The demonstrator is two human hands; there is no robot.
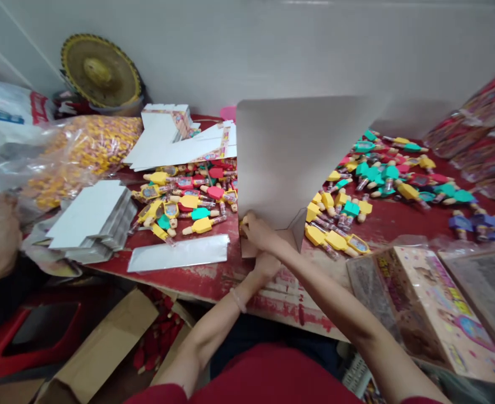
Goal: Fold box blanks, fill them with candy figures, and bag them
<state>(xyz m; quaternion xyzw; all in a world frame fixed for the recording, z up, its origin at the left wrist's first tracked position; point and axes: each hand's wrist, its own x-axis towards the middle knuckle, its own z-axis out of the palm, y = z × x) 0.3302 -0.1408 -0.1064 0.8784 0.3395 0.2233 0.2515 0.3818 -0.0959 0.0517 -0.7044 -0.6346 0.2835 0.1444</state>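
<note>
A display box (291,160) with a tall, plain upright lid stands on the red table in front of me, its low tray toward me. My right hand (258,231) reaches over my left arm into the left side of the tray. Its fingers are closed at the left wall; a small yellow bit shows there, too little to name. My left hand (268,265) is at the front edge of the tray, its fingers hidden by the box and my right arm. Yellow, red and green toy-like pieces with clear tubes (200,224) lie left of the box, and more pieces (335,238) lie right.
Flat white cardboard pieces (91,216) are stacked at left, near a clear strip (180,253) and a bag of yellow pieces (91,148). Another person's hand (5,235) is at far left. A wrapped printed box (453,308) stands at right; an open carton (104,348) is below the table edge.
</note>
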